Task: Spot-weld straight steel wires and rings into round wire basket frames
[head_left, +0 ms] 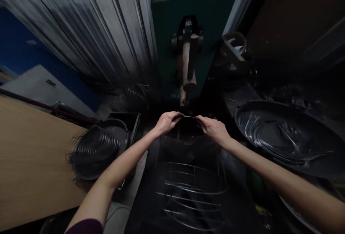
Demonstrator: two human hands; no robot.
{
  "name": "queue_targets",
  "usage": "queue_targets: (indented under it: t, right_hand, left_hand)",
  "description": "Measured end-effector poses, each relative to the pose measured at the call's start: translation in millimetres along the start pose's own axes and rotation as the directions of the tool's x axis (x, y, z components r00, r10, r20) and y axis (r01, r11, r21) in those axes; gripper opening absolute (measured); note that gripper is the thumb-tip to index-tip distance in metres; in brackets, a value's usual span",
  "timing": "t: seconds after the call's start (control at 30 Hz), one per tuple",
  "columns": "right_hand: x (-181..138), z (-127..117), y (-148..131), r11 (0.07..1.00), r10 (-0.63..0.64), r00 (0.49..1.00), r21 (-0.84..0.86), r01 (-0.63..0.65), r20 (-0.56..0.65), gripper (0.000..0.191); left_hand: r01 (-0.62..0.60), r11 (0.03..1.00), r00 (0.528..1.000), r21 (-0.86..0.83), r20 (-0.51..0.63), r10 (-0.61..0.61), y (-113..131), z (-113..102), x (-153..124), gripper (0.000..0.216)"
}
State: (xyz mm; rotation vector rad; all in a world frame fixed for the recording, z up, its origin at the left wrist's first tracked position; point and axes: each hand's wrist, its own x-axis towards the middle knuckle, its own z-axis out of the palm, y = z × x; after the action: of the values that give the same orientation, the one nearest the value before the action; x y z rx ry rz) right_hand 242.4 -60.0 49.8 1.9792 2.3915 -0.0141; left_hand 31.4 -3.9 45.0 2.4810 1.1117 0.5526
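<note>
Bridging left hand [167,122], right hand [212,128]: ring [188,118]

Glossy metal wire rings [93,147], matt wooden board [29,155], ribbed shiny metal sheets [88,25].

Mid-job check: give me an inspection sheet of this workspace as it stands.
Surface: wooden tabletop at left; the area under the hands is too dark to read.
Job's things: dark round piece held below the machine arm; wire frame in front of the person.
Clutter: pan of stacked wire rings at left; dark tray with loose wires at right.
Grips: left hand and right hand each closed on the round piece's rim.
Cables: nothing seen.
Surroundings: green machine with red lights; corrugated metal sheet at upper left; dim light.
</note>
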Motion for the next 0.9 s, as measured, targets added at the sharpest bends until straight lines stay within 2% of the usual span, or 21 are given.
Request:
queue_targets:
  t: [0.07,0.13,0.23,0.53,0.9]
  right_hand:
    - [6.6,-4.3,-1.8,0.998,-0.042,0.998,-0.037,0.043,0.038,0.036]
    - [11.2,-7.2,-3.2,0.990,-0.079,0.993,-0.108,0.088,0.087,0.040]
    - [16.7,-12.2,-3.3,0.980,-0.107,0.987,-0.154,0.124,0.119,0.042]
    - [33.1,-32.5,-0.9,0.986,-0.072,0.994,-0.145,0.083,0.080,0.044]
    - [46.5,-37.0,3.5,0.988,-0.040,0.996,-0.143,0.051,0.082,0.058]
  left_hand:
    - [0.040,0.997,0.998,0.067,0.043,-0.043,-0.2,-3.9,-0.6,0.028]
    - [0.083,0.975,0.987,0.206,0.117,-0.109,-0.7,-3.4,-1.7,0.031]
    - [0.075,0.938,0.970,0.340,0.195,-0.148,-2.6,-4.2,1.6,0.035]
    - [0.057,0.936,0.980,0.347,0.161,-0.120,-4.0,-32.0,24.9,0.035]
    - [0.043,0.930,0.983,0.364,0.152,-0.105,-6.7,-36.6,38.4,0.028]
